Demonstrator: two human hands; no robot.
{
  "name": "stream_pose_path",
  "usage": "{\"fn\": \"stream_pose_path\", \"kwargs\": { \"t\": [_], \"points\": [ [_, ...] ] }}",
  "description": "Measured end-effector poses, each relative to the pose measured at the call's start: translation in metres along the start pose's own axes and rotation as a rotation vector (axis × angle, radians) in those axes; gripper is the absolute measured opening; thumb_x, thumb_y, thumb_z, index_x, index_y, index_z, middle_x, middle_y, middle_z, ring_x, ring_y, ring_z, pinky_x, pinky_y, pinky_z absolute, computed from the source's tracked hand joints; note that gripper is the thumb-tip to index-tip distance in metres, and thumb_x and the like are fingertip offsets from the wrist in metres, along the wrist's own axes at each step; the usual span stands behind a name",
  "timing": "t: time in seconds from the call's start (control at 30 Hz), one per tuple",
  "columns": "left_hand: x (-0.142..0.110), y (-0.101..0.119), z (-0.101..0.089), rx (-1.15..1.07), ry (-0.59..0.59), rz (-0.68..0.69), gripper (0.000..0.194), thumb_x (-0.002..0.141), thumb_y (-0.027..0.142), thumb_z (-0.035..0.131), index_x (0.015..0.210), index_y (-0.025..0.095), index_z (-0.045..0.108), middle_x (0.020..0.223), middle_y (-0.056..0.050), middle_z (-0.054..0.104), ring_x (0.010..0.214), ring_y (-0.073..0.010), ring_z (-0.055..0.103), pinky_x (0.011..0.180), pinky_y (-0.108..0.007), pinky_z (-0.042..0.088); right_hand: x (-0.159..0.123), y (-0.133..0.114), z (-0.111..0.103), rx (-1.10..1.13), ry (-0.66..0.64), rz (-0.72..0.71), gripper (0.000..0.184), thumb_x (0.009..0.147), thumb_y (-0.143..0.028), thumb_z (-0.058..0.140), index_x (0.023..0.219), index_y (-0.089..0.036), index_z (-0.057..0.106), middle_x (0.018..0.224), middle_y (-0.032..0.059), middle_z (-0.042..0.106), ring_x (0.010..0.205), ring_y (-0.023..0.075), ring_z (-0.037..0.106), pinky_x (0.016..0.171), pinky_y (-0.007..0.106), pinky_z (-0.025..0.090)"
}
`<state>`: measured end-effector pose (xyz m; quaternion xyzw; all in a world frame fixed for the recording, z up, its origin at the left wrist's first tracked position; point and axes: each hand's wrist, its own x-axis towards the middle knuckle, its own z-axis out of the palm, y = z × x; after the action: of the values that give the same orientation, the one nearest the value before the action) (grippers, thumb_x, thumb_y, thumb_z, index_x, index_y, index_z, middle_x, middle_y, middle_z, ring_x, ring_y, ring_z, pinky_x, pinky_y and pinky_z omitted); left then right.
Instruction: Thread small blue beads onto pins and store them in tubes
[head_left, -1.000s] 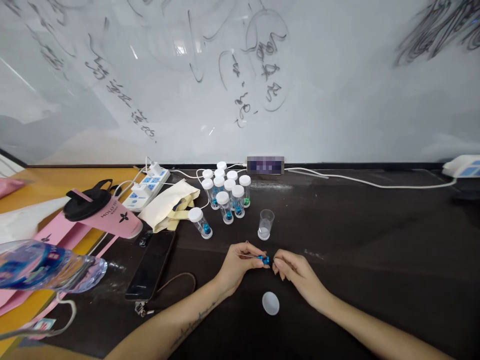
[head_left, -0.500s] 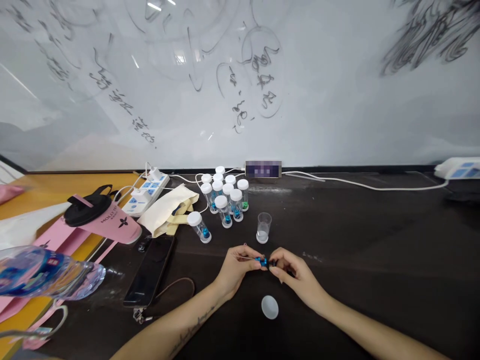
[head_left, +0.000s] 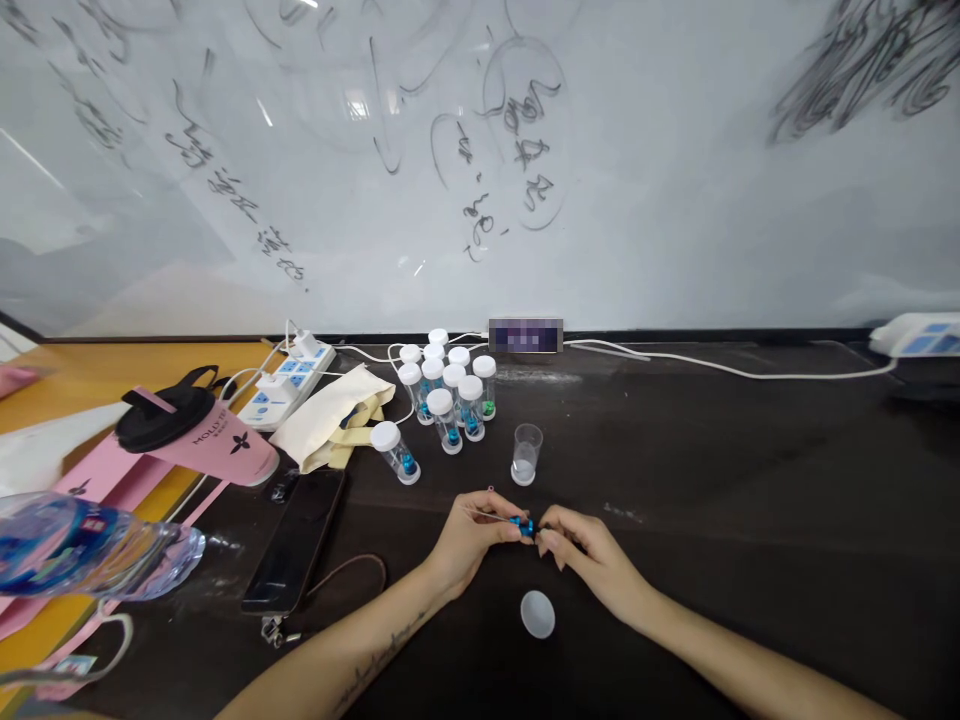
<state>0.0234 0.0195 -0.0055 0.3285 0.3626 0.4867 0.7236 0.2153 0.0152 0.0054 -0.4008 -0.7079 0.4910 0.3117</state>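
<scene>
A small shiny blue piece (head_left: 524,526) is pinched between the fingertips of my left hand (head_left: 471,542), and thin pale strands run back from it over the fingers. At its other side my right hand (head_left: 592,548) has thumb and fingers closed on the dark end of the piece, which is partly hidden. Just beyond the hands stands a clear uncapped tube (head_left: 526,458), upright, with a whitish base. On the near side, a round white cap (head_left: 538,614) lies on the dark table (head_left: 720,480). What exactly the blue piece is, I cannot make out.
Several white-capped clear tubes (head_left: 441,420) with small blue or green pieces stand behind; one capped tube (head_left: 396,455) is tilted. Leftward are a phone (head_left: 294,545), cream bag (head_left: 322,415), pink cup (head_left: 225,440), plastic bottle (head_left: 90,550) and power strip (head_left: 289,385). A whiteboard (head_left: 675,180) rises behind.
The right hand's fingers have shifted slightly around the dark end, which shows less now. The left hand keeps its pinch. The whole view has moved a little.
</scene>
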Motion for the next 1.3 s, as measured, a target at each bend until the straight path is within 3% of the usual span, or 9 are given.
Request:
{"fn": "stream_pose_path", "kwargs": {
  "t": [0.17, 0.37, 0.57, 0.87, 1.0, 1.17, 1.3],
  "points": [
    [0.0, 0.0, -0.001, 0.01, 0.009, -0.011, 0.021, 0.054, 0.013, 0.085, 0.071, 0.012, 0.072, 0.075, -0.005, 0.073, 0.065, -0.0152, 0.066, 0.074, -0.03, 0.051, 0.0, 0.002, -0.001, -0.022, -0.026, -0.013, 0.035, 0.097, -0.041, 0.043, 0.079, -0.018, 0.062, 0.073, 0.0017, 0.06, 0.062, 0.0133, 0.054, 0.062, 0.026, 0.041],
    [0.0, 0.001, -0.001, -0.016, -0.008, 0.0, 0.019, 0.058, 0.013, 0.083, 0.072, 0.012, 0.071, 0.072, -0.005, 0.072, 0.064, -0.0156, 0.067, 0.071, -0.029, 0.051, -0.003, 0.001, -0.001, 0.212, 0.067, 0.027, 0.029, 0.088, -0.041, 0.06, 0.108, -0.022, 0.053, 0.087, 0.0021, 0.059, 0.065, 0.0129, 0.053, 0.06, 0.026, 0.043],
    [0.0, 0.002, 0.0, -0.02, -0.006, 0.003, 0.021, 0.056, 0.015, 0.084, 0.072, 0.012, 0.071, 0.072, -0.005, 0.072, 0.064, -0.0156, 0.066, 0.075, -0.031, 0.051, -0.003, 0.004, -0.001, 0.134, 0.109, 0.011, 0.02, 0.086, -0.036, 0.063, 0.099, -0.022, 0.058, 0.07, -0.0023, 0.051, 0.06, 0.0127, 0.048, 0.06, 0.027, 0.041],
    [0.0, 0.002, -0.001, 0.002, -0.006, 0.008, 0.019, 0.056, 0.014, 0.084, 0.071, 0.012, 0.072, 0.071, -0.004, 0.072, 0.063, -0.0156, 0.066, 0.084, -0.037, 0.05, -0.001, 0.01, 0.0, 0.146, 0.128, 0.055, 0.019, 0.085, -0.037, 0.065, 0.09, -0.019, 0.063, 0.063, -0.0033, 0.051, 0.058, 0.0127, 0.049, 0.058, 0.027, 0.039],
    [-0.001, 0.001, -0.001, -0.01, 0.008, 0.018, 0.018, 0.056, 0.012, 0.083, 0.071, 0.013, 0.072, 0.071, -0.004, 0.072, 0.061, -0.0153, 0.066, 0.079, -0.035, 0.052, -0.001, 0.009, 0.0, 0.17, 0.102, 0.072, 0.024, 0.089, -0.042, 0.058, 0.091, -0.019, 0.062, 0.066, -0.0013, 0.055, 0.058, 0.013, 0.05, 0.057, 0.026, 0.04],
    [0.0, 0.001, 0.0, -0.038, 0.019, 0.032, 0.018, 0.057, 0.011, 0.083, 0.071, 0.012, 0.073, 0.072, -0.004, 0.072, 0.061, -0.0155, 0.067, 0.074, -0.032, 0.053, -0.001, 0.003, -0.002, 0.241, 0.138, 0.012, 0.032, 0.098, -0.044, 0.04, 0.109, -0.021, 0.059, 0.083, 0.0028, 0.059, 0.057, 0.0121, 0.049, 0.055, 0.027, 0.04],
    [0.0, 0.001, 0.001, -0.03, 0.016, 0.04, 0.017, 0.058, 0.011, 0.082, 0.071, 0.012, 0.072, 0.071, -0.005, 0.072, 0.061, -0.0156, 0.067, 0.076, -0.033, 0.053, -0.002, 0.003, -0.002, 0.244, 0.166, -0.04, 0.039, 0.099, -0.043, 0.035, 0.1, -0.019, 0.065, 0.082, 0.0044, 0.059, 0.058, 0.0132, 0.048, 0.058, 0.028, 0.041]
  ]
}}
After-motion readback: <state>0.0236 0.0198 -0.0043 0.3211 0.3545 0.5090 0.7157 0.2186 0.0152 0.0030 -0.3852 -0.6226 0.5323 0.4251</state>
